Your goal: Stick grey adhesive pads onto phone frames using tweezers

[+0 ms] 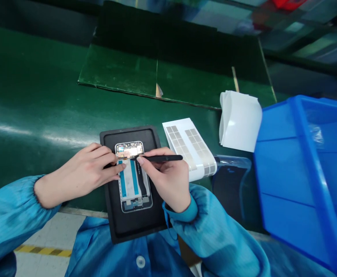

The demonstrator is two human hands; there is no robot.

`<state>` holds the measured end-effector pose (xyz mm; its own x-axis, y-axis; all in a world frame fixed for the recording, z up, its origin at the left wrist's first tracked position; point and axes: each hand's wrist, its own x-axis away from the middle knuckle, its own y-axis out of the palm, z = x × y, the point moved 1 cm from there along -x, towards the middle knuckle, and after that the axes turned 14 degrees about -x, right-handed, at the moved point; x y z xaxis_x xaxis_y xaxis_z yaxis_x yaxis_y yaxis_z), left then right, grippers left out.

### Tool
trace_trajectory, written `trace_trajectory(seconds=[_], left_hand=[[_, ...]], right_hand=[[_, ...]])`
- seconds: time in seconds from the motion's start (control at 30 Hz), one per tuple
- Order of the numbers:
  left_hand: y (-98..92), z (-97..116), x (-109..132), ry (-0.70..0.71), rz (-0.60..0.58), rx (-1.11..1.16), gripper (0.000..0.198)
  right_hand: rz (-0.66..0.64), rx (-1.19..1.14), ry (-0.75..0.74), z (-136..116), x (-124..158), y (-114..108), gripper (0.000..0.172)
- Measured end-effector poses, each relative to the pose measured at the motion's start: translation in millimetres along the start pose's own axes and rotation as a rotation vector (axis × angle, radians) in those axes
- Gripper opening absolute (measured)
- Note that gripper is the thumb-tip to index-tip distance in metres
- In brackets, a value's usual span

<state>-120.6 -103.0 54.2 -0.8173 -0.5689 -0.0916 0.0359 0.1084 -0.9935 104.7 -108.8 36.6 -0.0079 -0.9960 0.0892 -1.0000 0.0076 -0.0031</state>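
An opened smartphone (130,184), its circuit board and battery with blue strips exposed, lies on a black tray (110,227). At the phone's upper left edge, my left hand (92,169) is closed on its side, with a fingertip over the battery's top. My right hand (171,179) pinches black tweezers (165,157), which point left. Their tip reaches the lower border of the circuit board; whether it grips anything is too small to tell. Just right of the tray, a white sheet of grey square stickers (180,140) curls at its near end.
A large blue bin (289,181) stands at the right. Folded white sheets (239,123) lie beside it, above a dark panel in clear film (228,188). A raised green board (122,73) spans the back of the green table (41,104).
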Motion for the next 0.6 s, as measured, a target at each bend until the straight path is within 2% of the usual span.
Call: trace_trajectory(seconds=[0.23, 0.27, 0.33, 0.4, 0.47, 0.53, 0.6], left_hand=[[-5.7, 6.3, 3.4, 0.020, 0.030, -0.077, 0.025], [-6.2, 9.9, 5.4, -0.029, 0.040, -0.105, 0.024], [-5.6, 18.8, 10.1, -0.264, 0.017, -0.182, 0.019], [-2.9, 28.2, 13.8, -0.576, -0.121, -0.229, 0.030], [0.4, 35.8, 13.6, -0.786, -0.332, -0.191, 0.038], [1.9, 39.1, 9.1, -0.880, -0.498, -0.106, 0.038], [0.2, 36.9, 3.5, -0.937, -0.576, -0.051, 0.037]], right_hand=[[-0.015, 0.007, -0.025, 4.5, 0.1, -1.2, 0.013], [-0.014, -0.004, -0.024, 5.5, 0.1, -1.5, 0.014], [-0.008, -0.025, -0.014, 7.7, -0.1, -1.8, 0.016], [0.001, -0.052, 0.002, 9.8, -0.8, -1.4, 0.019], [0.009, -0.090, 0.016, 11.4, -2.4, -0.1, 0.020], [0.011, -0.144, 0.015, 11.7, -4.7, 1.1, 0.020], [0.010, -0.217, 0.006, 9.7, -7.0, 1.3, 0.021]])
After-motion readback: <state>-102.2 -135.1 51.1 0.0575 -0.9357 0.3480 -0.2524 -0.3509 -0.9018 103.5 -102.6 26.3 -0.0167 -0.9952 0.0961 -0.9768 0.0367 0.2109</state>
